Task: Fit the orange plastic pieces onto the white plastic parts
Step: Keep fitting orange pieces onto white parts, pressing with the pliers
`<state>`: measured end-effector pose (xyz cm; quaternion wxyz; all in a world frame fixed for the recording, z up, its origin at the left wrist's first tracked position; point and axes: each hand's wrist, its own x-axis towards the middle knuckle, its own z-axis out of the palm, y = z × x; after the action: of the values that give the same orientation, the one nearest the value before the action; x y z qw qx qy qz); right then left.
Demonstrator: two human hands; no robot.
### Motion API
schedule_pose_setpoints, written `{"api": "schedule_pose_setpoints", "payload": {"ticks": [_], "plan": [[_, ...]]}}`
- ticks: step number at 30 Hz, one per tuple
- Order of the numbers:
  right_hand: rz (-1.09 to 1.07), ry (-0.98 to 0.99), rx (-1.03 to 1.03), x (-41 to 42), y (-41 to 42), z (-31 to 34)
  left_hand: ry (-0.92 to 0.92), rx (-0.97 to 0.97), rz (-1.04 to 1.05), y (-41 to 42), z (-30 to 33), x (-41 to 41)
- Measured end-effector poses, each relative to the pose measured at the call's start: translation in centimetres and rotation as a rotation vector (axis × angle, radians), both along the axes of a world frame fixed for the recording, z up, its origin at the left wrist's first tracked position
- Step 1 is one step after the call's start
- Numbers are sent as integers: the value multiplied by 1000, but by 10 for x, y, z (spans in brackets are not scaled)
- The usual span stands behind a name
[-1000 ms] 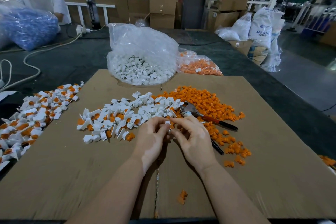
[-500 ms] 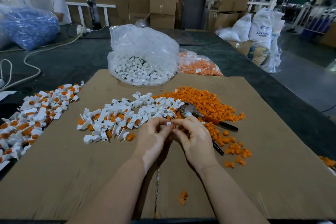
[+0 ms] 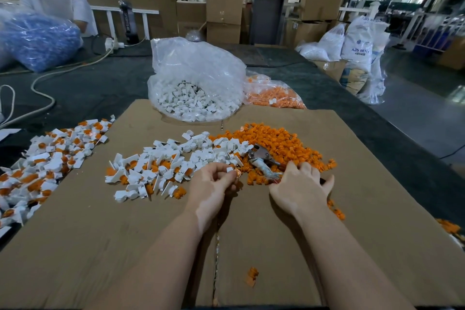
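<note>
Working over a cardboard sheet (image 3: 75, 246), we see a bag of white parts (image 3: 196, 98), then a loose white pile (image 3: 176, 161) touching an orange pile (image 3: 284, 143) with pliers (image 3: 261, 158) on it. Our left hand (image 3: 208, 186) pinches a white part with an orange piece (image 3: 234, 171). Our right hand (image 3: 299, 186), fingers spread and relaxed, touches the orange pile.
</note>
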<state>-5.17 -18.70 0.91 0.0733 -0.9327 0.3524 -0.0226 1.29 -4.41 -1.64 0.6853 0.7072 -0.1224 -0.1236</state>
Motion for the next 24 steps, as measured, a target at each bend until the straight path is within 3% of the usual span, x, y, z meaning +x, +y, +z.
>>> {"api": "schedule_pose_setpoints", "payload": {"ticks": [4, 10, 14, 24], "plan": [[25, 38, -55, 1, -3, 5, 16, 2, 10, 0, -1, 3], [83, -131, -75, -3, 0, 16, 64, -57, 20, -1, 1, 3], [168, -191, 109, -8, 9, 27, 162, -163, 30, -1, 4, 4], [336, -67, 513, -21, 25, 42, 240, -212, 35, 0, 10, 6]]}}
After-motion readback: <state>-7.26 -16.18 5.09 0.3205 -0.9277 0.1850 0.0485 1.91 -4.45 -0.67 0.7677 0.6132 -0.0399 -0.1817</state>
